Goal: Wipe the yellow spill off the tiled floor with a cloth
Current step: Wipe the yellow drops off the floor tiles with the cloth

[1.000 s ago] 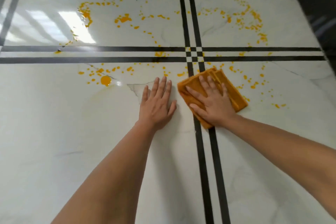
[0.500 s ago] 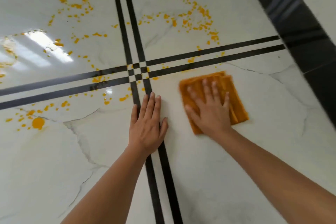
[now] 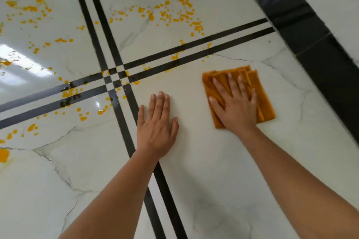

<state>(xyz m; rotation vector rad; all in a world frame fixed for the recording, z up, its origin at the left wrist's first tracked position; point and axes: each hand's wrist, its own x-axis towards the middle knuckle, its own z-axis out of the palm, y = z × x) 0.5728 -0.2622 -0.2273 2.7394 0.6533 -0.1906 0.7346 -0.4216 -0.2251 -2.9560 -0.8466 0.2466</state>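
Observation:
A folded orange cloth (image 3: 261, 91) lies flat on the white marble floor tile (image 3: 213, 180) at right of centre. My right hand (image 3: 236, 105) presses down on it with fingers spread. My left hand (image 3: 157, 124) rests flat on the bare tile beside it, palm down, holding nothing. Yellow spill drops (image 3: 174, 9) are scattered over the far tiles, across the black stripe crossing (image 3: 114, 77) and at the left, with a larger blob (image 3: 3, 155) at the left edge. The tile around the cloth shows no drops.
Double black stripes (image 3: 167, 190) run across the floor and cross left of my hands. A wide black border band (image 3: 310, 31) runs along the right side. Glare from a window lies on the left tiles (image 3: 17, 60).
My right hand has slid the cloth to the right, away from the stripe crossing; drops near it are gone. My left hand shifted right across the stripes. The view turned rightward.

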